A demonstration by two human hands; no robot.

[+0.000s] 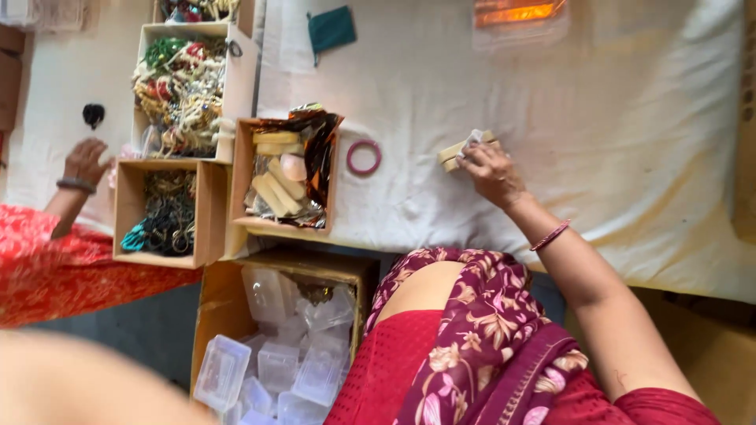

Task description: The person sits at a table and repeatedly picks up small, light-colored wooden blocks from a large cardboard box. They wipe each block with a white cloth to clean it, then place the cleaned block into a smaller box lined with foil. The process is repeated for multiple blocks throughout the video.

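Observation:
My right hand [490, 171] rests on the white cloth-covered table [614, 118]. Its fingertips pinch a small white piece [471, 140] against a pair of beige bars [455, 152]. A thin pink bangle sits on that wrist. A pink ring [364, 157] lies on the cloth just left of the bars. A blurred skin-coloured shape [87, 386] fills the bottom left corner, close to the camera. It looks like my left arm, and its fingers do not show.
An open box [239, 177] of beige bars and shiny wrapper stands left of the ring. Two boxes of tangled jewellery [185, 94] [165, 212] stand further left. Below is a carton of clear plastic cases [276, 354]. Another person's hand [83, 161] reaches in at the left. A teal pouch [331, 30] lies at the back.

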